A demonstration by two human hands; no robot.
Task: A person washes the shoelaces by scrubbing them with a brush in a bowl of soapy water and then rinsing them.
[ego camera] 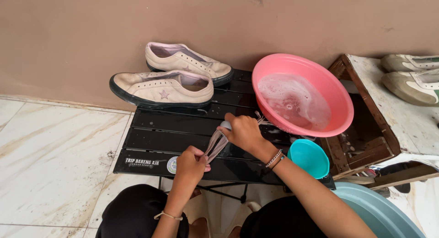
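My left hand (191,162) pinches the near end of wet greyish shoelaces (216,145), stretched over a low black slatted table (155,139). My right hand (243,131) is closed around a small brush with a pale handle (226,124), pressed on the laces' far end. Two beige low sneakers with dark soles, without laces, stand at the table's back: one (162,88) in front, the other (187,60) behind it against the wall. A pink basin (336,89) of soapy water sits on the table's right side.
A small teal bowl (310,157) rests by my right wrist. A weathered wooden crate (366,128) stands to the right with another pair of pale sneakers (414,78) on top. A blue-grey tub rim (379,210) shows at bottom right. Marble floor tiles (50,165) lie to the left.
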